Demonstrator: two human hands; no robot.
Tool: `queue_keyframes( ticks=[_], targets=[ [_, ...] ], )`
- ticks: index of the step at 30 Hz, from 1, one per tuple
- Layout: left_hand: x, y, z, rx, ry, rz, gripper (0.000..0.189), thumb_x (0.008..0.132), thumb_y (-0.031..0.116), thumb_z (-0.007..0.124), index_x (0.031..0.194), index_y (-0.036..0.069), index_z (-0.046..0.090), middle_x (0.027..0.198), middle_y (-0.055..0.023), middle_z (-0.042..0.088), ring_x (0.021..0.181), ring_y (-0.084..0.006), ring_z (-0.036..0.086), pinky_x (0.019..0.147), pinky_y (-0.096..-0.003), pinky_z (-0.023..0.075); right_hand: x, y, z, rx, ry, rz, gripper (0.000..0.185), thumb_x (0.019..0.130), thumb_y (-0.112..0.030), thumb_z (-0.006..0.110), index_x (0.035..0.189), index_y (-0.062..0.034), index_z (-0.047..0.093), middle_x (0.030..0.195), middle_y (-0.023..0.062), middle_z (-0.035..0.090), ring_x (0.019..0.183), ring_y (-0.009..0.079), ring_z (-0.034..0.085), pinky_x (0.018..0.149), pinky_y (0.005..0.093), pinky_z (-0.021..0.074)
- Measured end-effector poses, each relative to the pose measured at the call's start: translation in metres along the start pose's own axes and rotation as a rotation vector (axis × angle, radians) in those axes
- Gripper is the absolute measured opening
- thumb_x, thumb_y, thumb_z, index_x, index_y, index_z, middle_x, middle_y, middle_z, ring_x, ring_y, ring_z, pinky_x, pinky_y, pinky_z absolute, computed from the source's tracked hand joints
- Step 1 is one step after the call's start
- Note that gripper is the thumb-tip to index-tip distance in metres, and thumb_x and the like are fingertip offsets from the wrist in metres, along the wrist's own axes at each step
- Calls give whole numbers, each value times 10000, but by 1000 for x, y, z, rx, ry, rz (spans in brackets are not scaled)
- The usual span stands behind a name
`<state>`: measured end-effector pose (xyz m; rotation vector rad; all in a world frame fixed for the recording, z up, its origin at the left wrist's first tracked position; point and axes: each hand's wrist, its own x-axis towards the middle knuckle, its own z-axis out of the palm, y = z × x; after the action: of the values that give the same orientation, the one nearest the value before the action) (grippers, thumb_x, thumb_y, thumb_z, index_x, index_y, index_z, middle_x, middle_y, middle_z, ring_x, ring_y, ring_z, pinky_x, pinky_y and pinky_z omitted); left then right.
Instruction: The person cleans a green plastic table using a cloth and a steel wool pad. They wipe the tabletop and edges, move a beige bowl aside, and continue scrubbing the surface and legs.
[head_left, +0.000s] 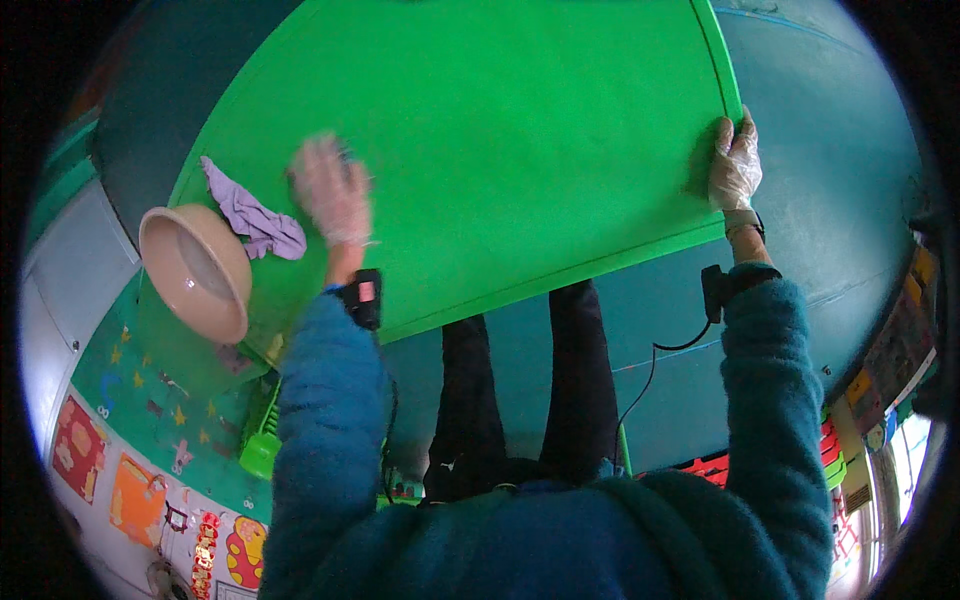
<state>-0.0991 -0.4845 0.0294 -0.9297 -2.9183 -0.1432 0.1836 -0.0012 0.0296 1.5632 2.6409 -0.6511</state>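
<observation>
My left hand (332, 187), in a clear plastic glove and blurred, lies palm down over the left part of a green tabletop (510, 142). A small dark object (346, 152) shows at its fingers; the palm hides the rest, so its kind is unclear. Just left of this hand lies a crumpled purple cloth (259, 217). Beside the cloth a beige plastic basin (196, 274) appears tilted, with a shiny, pale inside. My right hand (736, 166), also gloved, grips the raised right rim of the tabletop near its corner, with the thumb on the upper side.
My legs stand at the table's near edge (555, 277). Below the basin, a bright green plastic item (261, 454) is partly hidden by my left sleeve. A black cable (651, 375) hangs from the device on my right wrist. Red and green plastic pieces (831, 450) show at lower right.
</observation>
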Motion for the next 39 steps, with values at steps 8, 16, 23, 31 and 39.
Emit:
queue_keyframes(
  ticks=[8,16,23,31,39],
  targets=[
    [-141,150,-5,-743,-550,224,541,1011,460,482,1487,205,450,1538,-122,420,1389,-338,386,1154,-561,306,0,-3,-1,-27,18,-29,593,1025,-519,481,1489,-151,446,1374,146,603,1182,354,632,963,443,514],
    [106,99,32,112,-276,227,546,1048,446,411,1529,188,442,1613,-130,359,1506,-388,264,1181,-614,239,-2,-1,1,-6,66,-86,607,1022,-522,489,1473,-117,462,1346,162,603,1128,368,641,924,461,527],
    [-27,130,10,81,-391,442,645,992,534,488,1574,283,370,1676,-85,249,1549,-386,152,1214,-629,164,-1,-7,-1,2,59,-63,567,1010,-454,536,1452,-103,479,1294,168,618,1105,370,641,914,463,529],
    [49,186,30,20,-404,859,587,969,498,529,1504,265,466,1616,-83,374,1509,-397,272,1209,-650,149,-2,-5,3,48,123,-119,538,978,-409,597,1411,-104,500,1194,165,641,1022,377,647,855,470,535],
    [49,238,32,-555,-405,441,656,996,533,462,1579,249,366,1678,-73,252,1540,-377,190,1218,-640,119,-1,-4,6,40,127,-114,557,962,-405,600,1399,-75,502,1187,161,642,1023,363,642,858,467,529]
  ],
)
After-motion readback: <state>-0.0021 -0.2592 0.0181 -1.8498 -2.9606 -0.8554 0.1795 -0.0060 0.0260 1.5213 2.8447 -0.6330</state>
